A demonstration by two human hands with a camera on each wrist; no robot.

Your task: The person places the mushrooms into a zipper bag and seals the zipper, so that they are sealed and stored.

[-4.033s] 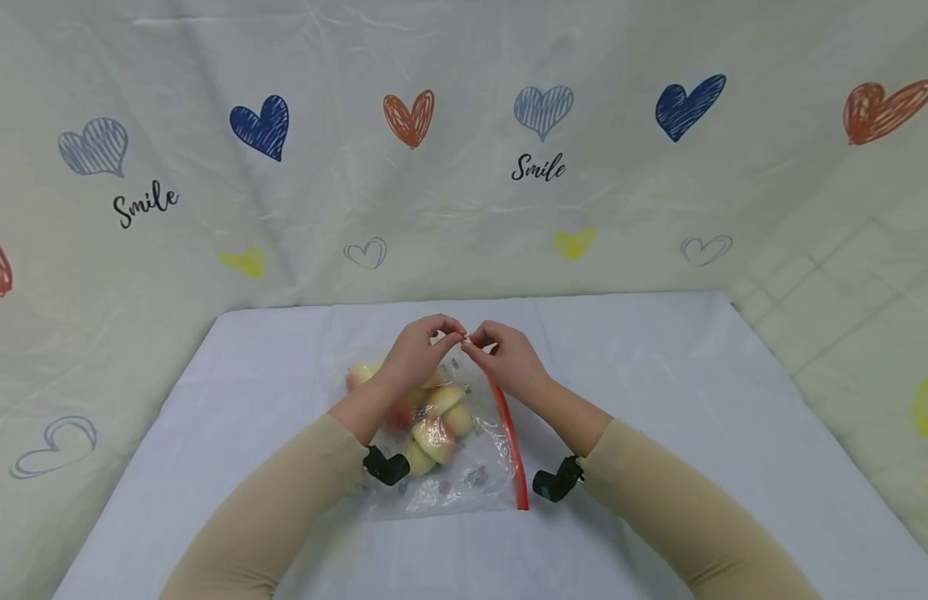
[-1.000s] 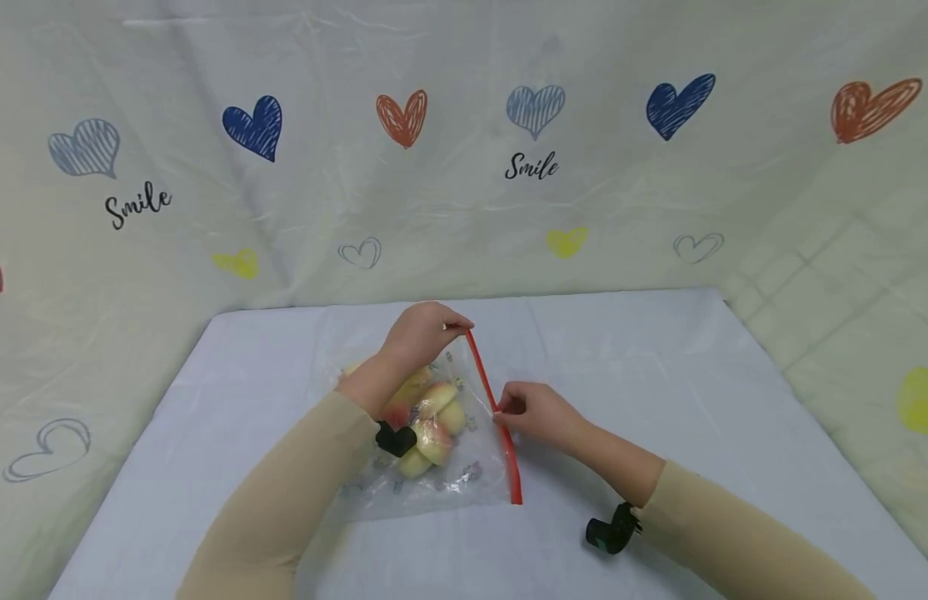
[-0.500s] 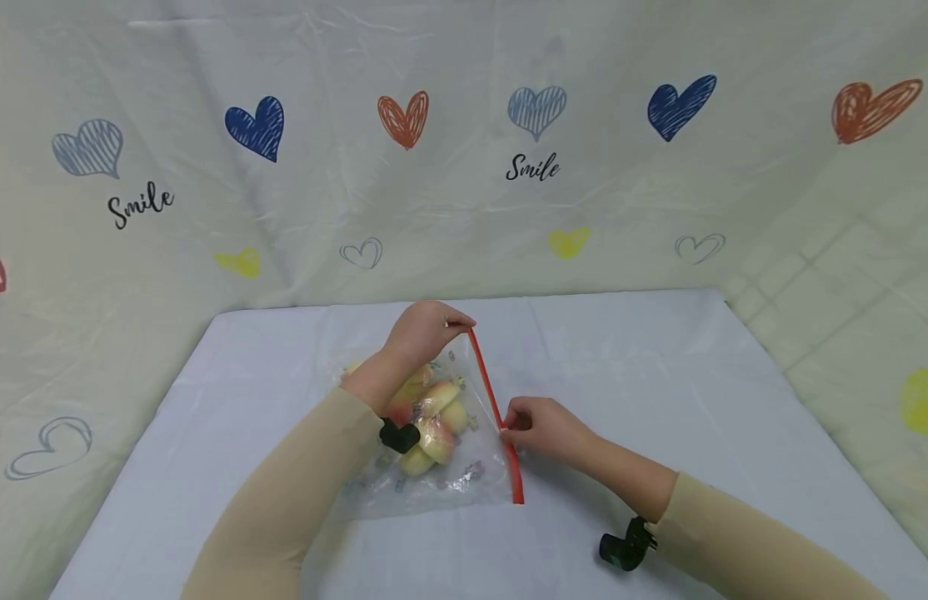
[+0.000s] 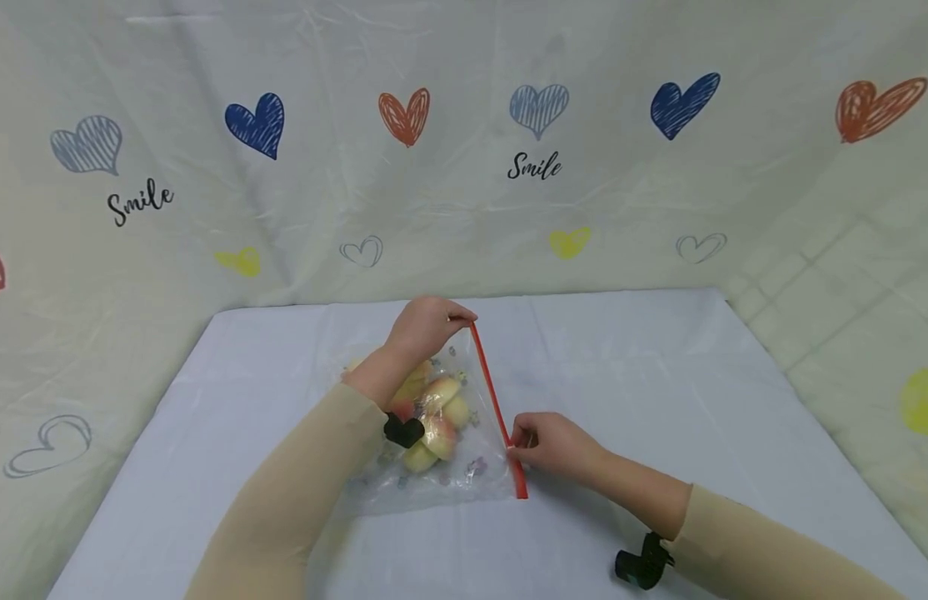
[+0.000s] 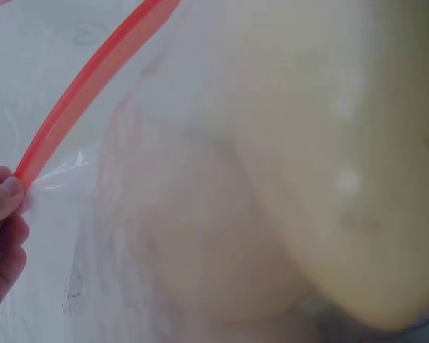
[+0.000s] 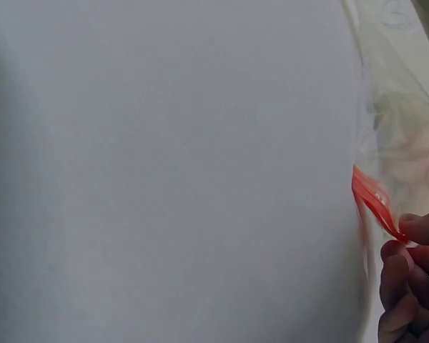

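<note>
A clear zip bag point(image 4: 482, 425) lies on the white table, with several yellow-and-red pieces that look like fruit point(image 4: 439, 437) inside. Along its right side runs a red zip strip point(image 4: 490, 387). My left hand point(image 4: 425, 327) pinches the strip's far end; in the left wrist view its thumb and fingers point(image 5: 13, 187) grip the red edge, and a pale yellow piece fills much of that picture. Nearer to me, my right hand point(image 4: 557, 444) pinches the strip a little above its near end. The right wrist view shows the red strip point(image 6: 375, 200) between that hand's thumb and finger.
A white cloth covers the table point(image 4: 659, 383). Behind it hangs a pale backdrop point(image 4: 464, 208) printed with hearts and "Smile". Small black cameras point(image 4: 644, 560) sit on both wrists; the left one is above the bag.
Both hands were together at the strip's far end four seconds ago. My right hand has since slid along the strip toward me, while my left hand stayed at the far end.
</note>
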